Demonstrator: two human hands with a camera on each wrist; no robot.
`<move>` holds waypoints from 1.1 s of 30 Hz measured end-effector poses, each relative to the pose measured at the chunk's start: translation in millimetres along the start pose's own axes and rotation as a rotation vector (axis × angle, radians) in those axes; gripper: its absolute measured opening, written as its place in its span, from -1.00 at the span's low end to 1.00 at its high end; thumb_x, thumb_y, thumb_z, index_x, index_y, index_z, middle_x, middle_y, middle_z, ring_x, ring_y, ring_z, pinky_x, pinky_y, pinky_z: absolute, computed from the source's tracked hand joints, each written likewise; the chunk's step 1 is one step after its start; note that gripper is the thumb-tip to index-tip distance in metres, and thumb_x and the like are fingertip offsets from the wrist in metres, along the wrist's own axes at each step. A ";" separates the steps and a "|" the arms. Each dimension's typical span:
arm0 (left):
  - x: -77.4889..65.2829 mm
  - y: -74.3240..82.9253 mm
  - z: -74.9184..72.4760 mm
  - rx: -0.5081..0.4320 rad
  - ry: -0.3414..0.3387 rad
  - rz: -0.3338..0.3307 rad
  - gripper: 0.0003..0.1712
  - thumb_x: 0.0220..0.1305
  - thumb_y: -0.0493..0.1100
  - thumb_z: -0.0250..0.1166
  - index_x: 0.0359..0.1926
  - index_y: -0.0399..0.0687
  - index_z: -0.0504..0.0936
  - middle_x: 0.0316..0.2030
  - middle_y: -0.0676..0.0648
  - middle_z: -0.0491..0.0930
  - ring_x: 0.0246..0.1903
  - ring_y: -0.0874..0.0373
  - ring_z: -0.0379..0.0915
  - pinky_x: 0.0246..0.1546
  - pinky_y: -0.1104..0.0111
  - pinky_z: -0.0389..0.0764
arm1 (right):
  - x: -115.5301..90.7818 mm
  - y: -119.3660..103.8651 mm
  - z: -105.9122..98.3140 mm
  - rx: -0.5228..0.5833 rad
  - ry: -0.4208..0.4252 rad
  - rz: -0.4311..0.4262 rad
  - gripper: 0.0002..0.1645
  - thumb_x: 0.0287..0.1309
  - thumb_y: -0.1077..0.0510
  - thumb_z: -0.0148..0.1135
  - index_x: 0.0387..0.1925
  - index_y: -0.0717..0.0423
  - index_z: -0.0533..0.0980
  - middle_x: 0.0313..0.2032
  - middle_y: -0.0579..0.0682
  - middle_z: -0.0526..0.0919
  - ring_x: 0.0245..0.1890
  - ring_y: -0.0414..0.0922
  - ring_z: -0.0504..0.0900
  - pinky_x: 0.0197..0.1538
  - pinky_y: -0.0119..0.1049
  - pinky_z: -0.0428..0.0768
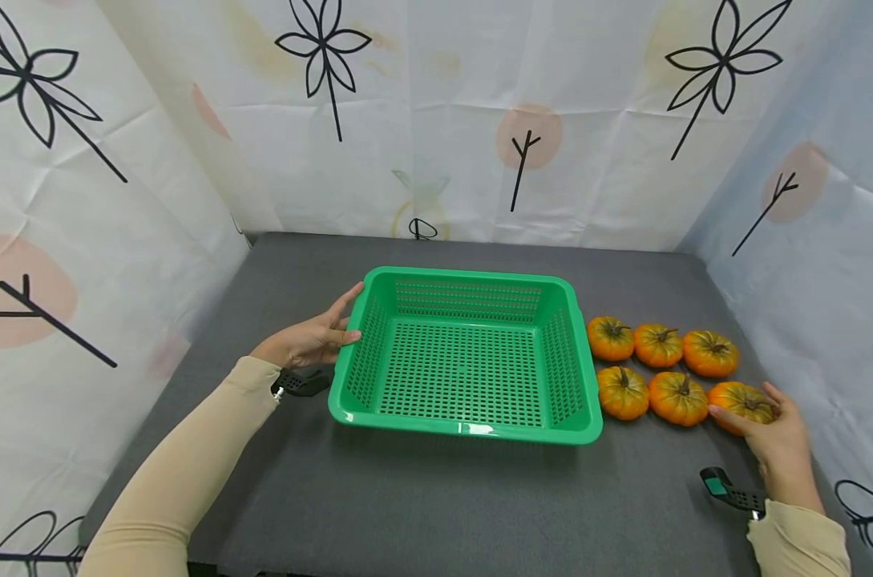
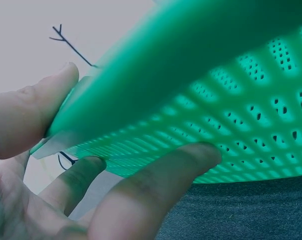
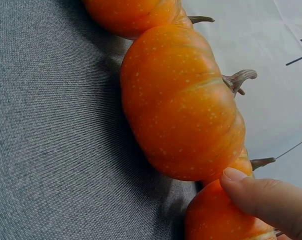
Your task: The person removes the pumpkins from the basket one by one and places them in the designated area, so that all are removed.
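A green plastic basket (image 1: 472, 434) with perforated walls and floor stands in the middle of the head view, nothing inside. My left hand (image 1: 308, 338) grips its left rim; in the left wrist view the thumb (image 2: 38, 107) lies outside the rim and the fingers (image 2: 156, 185) reach under it along the perforated wall. Right of the basket, small orange pumpkins sit in two rows of three. At the near right corner, my right hand (image 1: 784, 439) holds the end pumpkin (image 1: 737, 399), thumb on its left side and fingers at its right, partly hidden.
The pumpkins stand close together, and the near-left pumpkin (image 1: 622, 393) is right beside the basket's right rim. A grey cloth-covered table (image 1: 436, 505) lies beneath everything. White printed curtains (image 1: 450, 72) enclose the back and both sides.
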State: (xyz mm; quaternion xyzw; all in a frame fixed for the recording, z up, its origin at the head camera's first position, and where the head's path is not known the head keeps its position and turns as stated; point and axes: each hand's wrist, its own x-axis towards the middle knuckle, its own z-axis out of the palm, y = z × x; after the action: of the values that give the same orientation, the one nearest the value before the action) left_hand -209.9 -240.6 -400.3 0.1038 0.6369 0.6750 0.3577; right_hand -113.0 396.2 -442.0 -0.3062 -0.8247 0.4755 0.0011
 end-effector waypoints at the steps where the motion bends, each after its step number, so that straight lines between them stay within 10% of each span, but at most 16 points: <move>1: -0.1 -0.2 -0.3 -0.001 0.000 0.000 0.12 0.41 -0.32 0.12 0.45 0.66 -0.47 0.51 -0.25 -0.17 0.24 -0.25 0.35 0.08 -0.09 0.55 | -0.2 -0.7 0.3 -0.004 -0.001 0.004 0.19 0.16 0.03 0.34 0.54 0.07 -0.25 0.52 0.18 -0.28 0.49 0.21 -0.19 0.50 0.09 -0.08; 24: 7.1 -0.8 2.1 0.018 0.011 0.002 0.09 0.43 -0.31 0.08 0.45 0.66 -0.48 0.51 -0.23 -0.22 0.25 -0.27 0.33 0.05 -0.14 0.54 | -2.4 3.1 -7.5 0.023 0.019 0.026 0.18 0.20 -0.02 0.29 0.54 -0.02 -0.30 0.52 0.21 -0.30 0.49 0.22 -0.22 0.48 0.14 -0.07; 33: -11.8 -6.6 8.0 0.293 0.151 0.015 -0.15 0.49 0.00 0.02 0.48 0.64 -0.37 0.47 -0.23 -0.03 0.33 -0.28 0.21 0.17 -0.20 0.42 | -25.1 -25.0 -18.0 0.116 0.039 0.007 0.06 0.29 -0.18 0.10 0.53 -0.22 -0.35 0.53 0.07 -0.41 0.51 0.16 -0.30 0.48 0.16 -0.11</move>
State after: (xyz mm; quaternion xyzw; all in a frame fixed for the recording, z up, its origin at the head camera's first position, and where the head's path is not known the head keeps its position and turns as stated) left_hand -194.2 -242.0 -401.5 0.1085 0.7528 0.5834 0.2848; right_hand -99.9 388.6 -405.3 -0.3178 -0.7944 0.5166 0.0332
